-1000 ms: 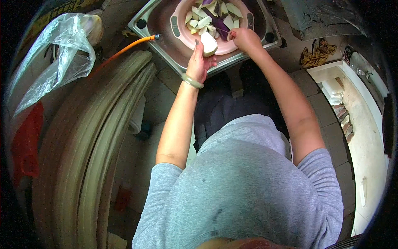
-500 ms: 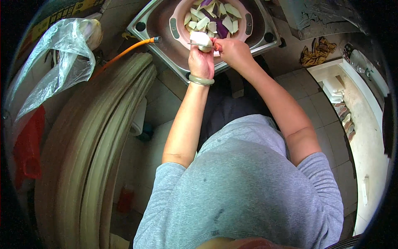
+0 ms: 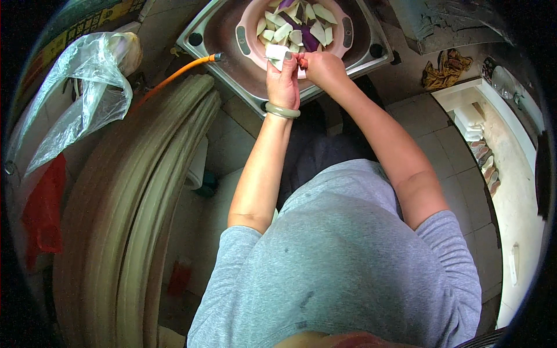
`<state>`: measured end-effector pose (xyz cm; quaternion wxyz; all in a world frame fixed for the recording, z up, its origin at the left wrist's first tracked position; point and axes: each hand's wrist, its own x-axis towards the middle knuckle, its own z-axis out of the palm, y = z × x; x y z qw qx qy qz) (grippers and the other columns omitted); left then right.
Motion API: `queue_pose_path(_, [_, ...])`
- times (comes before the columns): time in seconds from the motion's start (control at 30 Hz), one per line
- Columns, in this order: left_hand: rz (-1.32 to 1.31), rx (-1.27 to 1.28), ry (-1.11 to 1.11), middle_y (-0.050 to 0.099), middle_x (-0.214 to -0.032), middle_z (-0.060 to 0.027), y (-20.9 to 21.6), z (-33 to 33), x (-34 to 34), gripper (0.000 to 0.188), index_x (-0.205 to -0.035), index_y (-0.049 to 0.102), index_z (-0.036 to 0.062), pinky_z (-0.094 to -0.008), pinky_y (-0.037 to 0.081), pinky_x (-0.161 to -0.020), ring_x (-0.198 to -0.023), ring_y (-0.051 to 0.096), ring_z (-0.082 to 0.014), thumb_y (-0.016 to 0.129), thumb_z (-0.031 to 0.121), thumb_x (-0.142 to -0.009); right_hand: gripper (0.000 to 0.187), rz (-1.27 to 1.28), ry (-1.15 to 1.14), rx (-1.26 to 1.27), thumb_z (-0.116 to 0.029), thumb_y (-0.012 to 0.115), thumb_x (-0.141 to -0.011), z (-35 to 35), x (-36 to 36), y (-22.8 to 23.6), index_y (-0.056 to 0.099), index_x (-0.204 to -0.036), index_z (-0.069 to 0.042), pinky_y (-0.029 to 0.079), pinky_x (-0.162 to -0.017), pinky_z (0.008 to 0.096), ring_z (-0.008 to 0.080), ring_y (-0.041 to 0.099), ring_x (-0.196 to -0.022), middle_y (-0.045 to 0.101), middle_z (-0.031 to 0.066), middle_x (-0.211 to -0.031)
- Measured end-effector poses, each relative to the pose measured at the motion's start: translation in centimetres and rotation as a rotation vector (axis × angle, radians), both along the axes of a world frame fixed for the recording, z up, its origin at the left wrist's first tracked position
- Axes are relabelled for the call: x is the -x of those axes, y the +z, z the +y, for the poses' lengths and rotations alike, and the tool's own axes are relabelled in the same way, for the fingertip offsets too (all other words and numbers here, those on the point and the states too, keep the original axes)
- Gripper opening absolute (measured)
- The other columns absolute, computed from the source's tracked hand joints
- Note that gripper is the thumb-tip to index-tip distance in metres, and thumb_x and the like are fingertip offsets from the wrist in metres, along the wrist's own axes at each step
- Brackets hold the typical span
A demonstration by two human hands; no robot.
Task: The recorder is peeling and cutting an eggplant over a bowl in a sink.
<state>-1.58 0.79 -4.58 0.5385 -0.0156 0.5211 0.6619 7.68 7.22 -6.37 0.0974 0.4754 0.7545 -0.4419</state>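
Over the near rim of a pink basin [image 3: 243, 39], my left hand [image 3: 282, 88] is closed round a white, peeled-looking chunk of vegetable [image 3: 277, 53], with the thumb lying on top. My right hand [image 3: 326, 69] grips the red handle of a small knife [image 3: 303, 62]; fingers and the chunk mostly hide its blade. The two hands meet at the chunk. Inside the basin lie several white cut pieces [image 3: 283, 32] and strips of purple skin [image 3: 309, 40]. A pale bangle [image 3: 282, 111] circles my left wrist.
The basin stands in a metal sink [image 3: 217, 26]. An orange hose [image 3: 180, 72] ends at its left side. A curved, ribbed pale panel [image 3: 139, 191], a clear plastic bag [image 3: 93, 87] and a red bag [image 3: 43, 209] are on the left. Right, a crumpled brown cloth [image 3: 445, 69] lies near the wall.
My left thumb has come up onto the chunk's near side. The knife blade, seen across the chunk before, is now mostly hidden. My right hand has shifted slightly.
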Motion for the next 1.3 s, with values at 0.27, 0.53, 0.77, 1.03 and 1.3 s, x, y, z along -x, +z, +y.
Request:
queue_pose_path(0.27, [0.053,0.128,-0.057,0.064,-0.092,-0.0080,-2.3,-0.7,-0.1,0.029,-0.098,0.058,-0.0001,-0.0285,0.048,-0.082,-0.081,0.060,-0.0151,0.065,0.025,-0.087,0.017,-0.034,0.015,0.063,-0.023,0.054,-0.083,-0.8,0.0,-3.3,0.066,-0.089,-0.013,0.049,-0.065,0.0473,0.0357,0.063,-0.077,0.066,0.0157,-0.080])
queue_pose_path(0.53, [-0.149,0.154,-0.152,0.062,-0.101,-0.0093,-2.7,-1.1,1.5,0.039,-0.111,0.053,0.0011,-0.0328,0.048,-0.090,-0.093,0.060,-0.0177,0.063,0.031,-0.088,0.020,-0.093,0.046,0.124,-0.023,0.056,-0.080,-0.4,0.1,-3.9,0.070,-0.088,-0.010,0.051,-0.069,0.0452,0.0334,0.065,-0.082,0.067,0.0153,-0.086])
queue_pose_path(0.77, [-0.256,0.137,-0.282,0.056,-0.116,-0.0166,-2.8,-1.5,4.0,0.038,-0.122,0.043,-0.0045,-0.0392,0.044,-0.100,-0.102,0.058,-0.0244,0.052,0.014,-0.089,0.020,-0.003,0.151,0.347,-0.022,0.061,-0.075,0.3,-0.5,-6.9,0.066,-0.088,-0.008,0.049,-0.067,0.0418,0.0317,0.064,-0.075,0.066,0.0161,-0.081])
queue_pose_path(1.03, [-0.418,0.084,-0.102,0.051,-0.124,-0.0234,-2.8,-1.8,4.6,0.039,-0.122,0.042,-0.0052,-0.0468,0.038,-0.104,-0.120,0.048,-0.0349,0.045,0.017,-0.090,0.014,0.239,-0.241,0.460,-0.016,0.060,-0.074,0.1,-1.4,-6.6,0.067,-0.082,-0.008,0.044,-0.062,0.0298,0.0168,0.058,-0.064,0.065,0.0075,-0.071])
queue_pose_path(1.3, [-0.411,-0.029,0.011,0.061,-0.092,-0.0093,-2.4,-1.0,3.9,0.048,-0.107,0.052,0.0034,-0.0456,0.042,-0.097,-0.090,0.059,-0.0251,0.050,0.049,-0.091,0.012,0.194,-0.133,0.207,-0.020,0.059,-0.077,-3.1,-0.6,-1.3,0.066,-0.081,-0.012,0.048,-0.067,0.0435,0.0331,0.062,-0.075,0.065,0.0133,-0.078])
